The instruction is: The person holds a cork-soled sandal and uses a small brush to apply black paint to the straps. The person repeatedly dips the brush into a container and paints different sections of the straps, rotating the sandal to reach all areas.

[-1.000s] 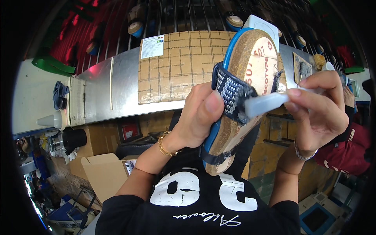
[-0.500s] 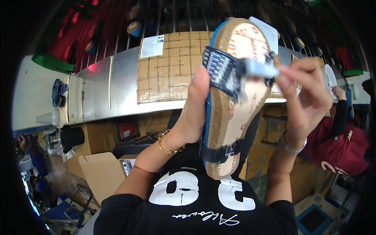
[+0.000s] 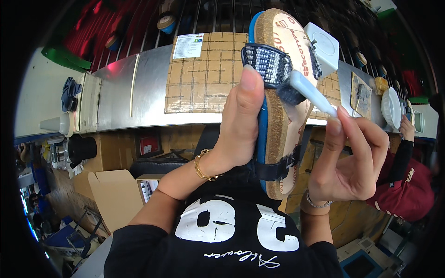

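Note:
A cork-soled sandal (image 3: 274, 127) stands upright in my left hand (image 3: 238, 123), which is closed around its side with the thumb beside the front strap. Blue runs along the sole's edge. The front strap (image 3: 269, 64) is woven black and white; a dark strap (image 3: 273, 170) crosses near the heel. My right hand (image 3: 350, 162) pinches the end of a small brush (image 3: 313, 94) with a pale blue handle. Its dark bristles sit at the inner edge of the woven strap, over the insole; whether they touch it I cannot tell.
A cardboard sheet (image 3: 208, 78) lies on the metal bench (image 3: 113, 90), with a white container (image 3: 324, 51) behind the sandal. Sandals ride on the dark roller conveyor (image 3: 204, 18). To the right are a white bowl (image 3: 390, 109) and a co-worker in a maroon top (image 3: 403, 185).
The sandal has shifted up and slightly right, tilting a little. My right hand has dropped lower, so the brush handle now slants down to the right instead of lying nearly level.

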`<state>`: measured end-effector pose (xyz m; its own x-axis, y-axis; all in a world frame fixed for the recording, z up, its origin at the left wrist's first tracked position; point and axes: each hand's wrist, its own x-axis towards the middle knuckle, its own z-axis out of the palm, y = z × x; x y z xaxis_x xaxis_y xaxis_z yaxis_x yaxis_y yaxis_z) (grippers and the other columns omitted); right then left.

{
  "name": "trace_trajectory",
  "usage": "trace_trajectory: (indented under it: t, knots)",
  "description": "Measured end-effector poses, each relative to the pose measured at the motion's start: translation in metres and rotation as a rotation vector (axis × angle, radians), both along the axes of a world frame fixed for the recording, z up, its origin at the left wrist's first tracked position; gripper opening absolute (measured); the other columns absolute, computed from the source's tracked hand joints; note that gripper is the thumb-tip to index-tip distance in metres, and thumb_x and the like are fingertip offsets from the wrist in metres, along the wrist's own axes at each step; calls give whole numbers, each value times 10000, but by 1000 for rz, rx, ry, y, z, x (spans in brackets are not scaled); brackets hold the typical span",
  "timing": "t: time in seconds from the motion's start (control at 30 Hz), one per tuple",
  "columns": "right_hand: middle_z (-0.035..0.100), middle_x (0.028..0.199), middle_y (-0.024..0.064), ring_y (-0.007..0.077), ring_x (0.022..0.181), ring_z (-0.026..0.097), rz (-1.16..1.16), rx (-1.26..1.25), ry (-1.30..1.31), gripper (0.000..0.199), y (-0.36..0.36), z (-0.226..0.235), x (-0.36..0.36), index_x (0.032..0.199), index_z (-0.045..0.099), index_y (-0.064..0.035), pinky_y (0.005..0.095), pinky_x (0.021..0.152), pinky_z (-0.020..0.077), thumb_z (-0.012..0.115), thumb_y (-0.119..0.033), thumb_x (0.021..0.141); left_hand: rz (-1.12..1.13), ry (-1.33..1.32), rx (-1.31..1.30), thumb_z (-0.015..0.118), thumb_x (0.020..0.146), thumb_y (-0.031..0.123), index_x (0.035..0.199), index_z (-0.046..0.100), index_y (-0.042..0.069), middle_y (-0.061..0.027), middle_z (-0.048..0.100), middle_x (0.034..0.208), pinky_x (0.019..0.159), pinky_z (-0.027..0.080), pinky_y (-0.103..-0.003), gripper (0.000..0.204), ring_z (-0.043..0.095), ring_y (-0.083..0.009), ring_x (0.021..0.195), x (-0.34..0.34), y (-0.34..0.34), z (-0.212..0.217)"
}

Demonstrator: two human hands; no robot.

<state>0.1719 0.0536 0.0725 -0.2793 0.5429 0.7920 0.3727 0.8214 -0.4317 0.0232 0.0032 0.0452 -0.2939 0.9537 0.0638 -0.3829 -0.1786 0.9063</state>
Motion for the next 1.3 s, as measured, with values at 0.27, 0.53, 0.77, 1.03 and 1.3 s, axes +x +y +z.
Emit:
trace_trajectory:
  t: [0.27, 0.53, 0.77, 1.03, 1.3]
  knots:
    - [620, 952, 98, 171, 867, 563, 234, -102, 35, 197, 27, 9, 4, 1010, 753, 29, 274, 777, 438, 742, 65, 817, -17, 2, 13, 170, 976, 767, 1434, 449, 20, -155, 606, 1323, 1006, 524, -379, 919, 638, -223, 1166, 2, 0, 2]
    - [614, 943, 119, 171, 851, 551, 545, -141, -72, 213, 63, 19, 11, 977, 761, 5, 263, 741, 417, 775, 30, 766, -60, 30, 11, 162, 972, 770, 1461, 425, 31, -162, 591, 1354, 1018, 529, -396, 924, 636, -240, 1189, -1, -4, 4]
    - [614, 931, 117, 180, 838, 548, 572, -156, -118, 235, 63, 19, 15, 929, 772, -18, 269, 727, 395, 784, 12, 696, -131, -53, 25, 155, 968, 773, 1485, 404, 41, -169, 578, 1382, 1028, 534, -411, 930, 634, -254, 1209, -3, -2, 5]
    - [611, 915, 121, 201, 829, 546, 542, -210, -180, 280, 51, 20, 19, 853, 782, -40, 296, 735, 392, 773, 7, 577, 7, -306, 61, 166, 994, 748, 1369, 518, 41, -103, 666, 1187, 878, 552, -304, 874, 670, -149, 1030, -2, 1, 3]
    - [600, 885, 128, 209, 789, 545, 623, -189, -247, 252, 51, 22, 23, 833, 789, -39, 295, 709, 386, 793, -61, 582, 120, -218, 50, 154, 1005, 723, 1440, 418, 44, -142, 594, 1311, 998, 523, -364, 849, 628, -202, 1162, -7, 1, -7]
